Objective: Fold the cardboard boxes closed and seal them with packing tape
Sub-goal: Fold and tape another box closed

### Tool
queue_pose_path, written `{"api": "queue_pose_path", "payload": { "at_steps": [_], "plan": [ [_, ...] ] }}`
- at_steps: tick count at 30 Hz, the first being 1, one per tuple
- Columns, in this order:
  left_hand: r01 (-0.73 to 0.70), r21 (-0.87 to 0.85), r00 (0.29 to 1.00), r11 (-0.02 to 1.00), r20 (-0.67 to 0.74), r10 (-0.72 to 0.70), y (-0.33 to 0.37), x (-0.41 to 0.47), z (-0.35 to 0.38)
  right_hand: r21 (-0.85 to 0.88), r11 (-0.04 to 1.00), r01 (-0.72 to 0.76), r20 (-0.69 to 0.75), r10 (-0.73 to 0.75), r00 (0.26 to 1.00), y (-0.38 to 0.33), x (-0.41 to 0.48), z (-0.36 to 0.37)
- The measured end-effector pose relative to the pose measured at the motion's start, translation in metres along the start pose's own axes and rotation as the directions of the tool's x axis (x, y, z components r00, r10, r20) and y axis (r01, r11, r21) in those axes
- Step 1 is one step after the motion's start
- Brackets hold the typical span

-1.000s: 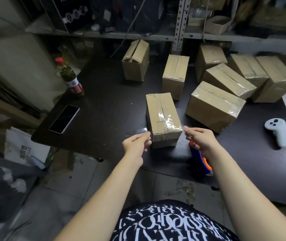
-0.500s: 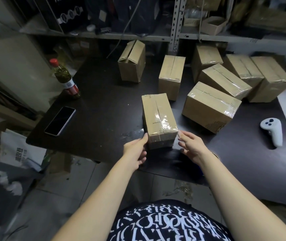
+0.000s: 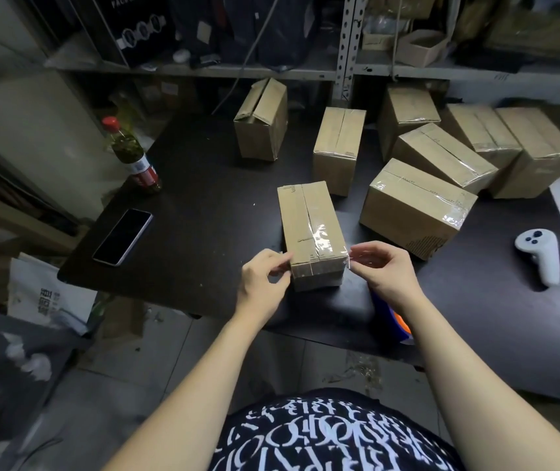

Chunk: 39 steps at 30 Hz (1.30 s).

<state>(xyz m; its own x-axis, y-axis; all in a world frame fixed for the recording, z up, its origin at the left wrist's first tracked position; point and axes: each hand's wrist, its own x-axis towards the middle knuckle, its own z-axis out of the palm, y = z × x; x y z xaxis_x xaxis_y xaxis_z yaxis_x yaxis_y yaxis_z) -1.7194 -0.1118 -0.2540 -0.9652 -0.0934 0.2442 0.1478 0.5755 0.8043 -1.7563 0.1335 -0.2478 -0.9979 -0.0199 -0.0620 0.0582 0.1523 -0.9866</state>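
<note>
Left hand: fingers curled at the near left corner of the box, thumb and forefinger pinching what looks like the end of the tape strip against the cardboard.
Box: on the worktop straight ahead of me, its long axis running away from my body, its short near end between my two hands.
Tape strip: clear, laid crosswise over the near end, at right angles to the taped centre seam.
Right hand: just off the near right corner, thumb and forefinger pinching the loose end of the strip, which stands slightly clear of the side wall.
Nearer hand: both about equally close, one per corner; the left touches the box.
Next move, as I judge it: fold each end down its side wall and press.
Tape dispenser: on the worktop, partly hidden under my right forearm.
</note>
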Motion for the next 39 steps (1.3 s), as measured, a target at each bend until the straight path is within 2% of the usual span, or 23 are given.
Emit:
{"api": "queue_pose_path", "payload": {
  "at_steps": [4, 7, 11, 14, 22, 25, 27, 30, 33, 39],
  "plan": [
    [-0.077, 0.037, 0.997, 0.996, -0.019, 0.078, -0.004, 0.001, -0.002, -0.024, 0.999, 0.036, 0.043, -0.035, 0.998, -0.002, 0.001, 0.003],
    [-0.146, 0.055, 0.987, 0.988, -0.059, 0.149, -0.004, 0.006, -0.002, -0.116, 0.989, 0.097, 0.068, -0.089, 0.994, -0.002, 0.003, 0.007],
    [-0.194, 0.039, 0.98, 0.98, -0.048, 0.195, -0.011, 0.01, -0.002, -0.296, 0.915, 0.273, 0.116, -0.249, 0.962, -0.007, 0.007, 0.015],
    [-0.228, 0.057, 0.971, 0.972, -0.058, 0.231, -0.016, 0.01, -0.002, -0.311, 0.883, 0.352, 0.131, -0.327, 0.936, -0.003, 0.011, 0.018],
    [-0.27, 0.038, 0.96, 0.962, -0.067, 0.272, -0.018, 0.009, 0.002, -0.245, 0.922, 0.301, 0.135, -0.275, 0.952, -0.003, 0.012, 0.013],
    [-0.214, -0.001, 0.975, 0.977, -0.058, 0.214, -0.012, 0.007, -0.002, -0.258, 0.94, 0.223, 0.174, -0.182, 0.968, -0.013, 0.014, 0.007],
    [-0.179, 0.021, 0.979, 0.984, -0.09, 0.18, -0.009, 0.011, -0.001, -0.285, 0.938, 0.197, 0.153, -0.159, 0.975, -0.018, 0.017, 0.01],
    [-0.189, 0.117, 0.971, 0.975, -0.129, 0.203, -0.007, 0.018, 0.003, -0.272, 0.929, 0.251, 0.098, -0.233, 0.968, -0.018, 0.015, 0.02],
    [-0.243, 0.213, 0.961, 0.946, -0.08, 0.265, -0.006, 0.02, 0.002, -0.275, 0.916, 0.292, 0.102, -0.274, 0.956, -0.013, 0.015, 0.021],
    [-0.253, 0.199, 0.963, 0.947, -0.045, 0.267, -0.009, 0.026, 0.004, -0.29, 0.9, 0.326, 0.134, -0.299, 0.945, -0.007, 0.021, 0.018]
  ]
}}
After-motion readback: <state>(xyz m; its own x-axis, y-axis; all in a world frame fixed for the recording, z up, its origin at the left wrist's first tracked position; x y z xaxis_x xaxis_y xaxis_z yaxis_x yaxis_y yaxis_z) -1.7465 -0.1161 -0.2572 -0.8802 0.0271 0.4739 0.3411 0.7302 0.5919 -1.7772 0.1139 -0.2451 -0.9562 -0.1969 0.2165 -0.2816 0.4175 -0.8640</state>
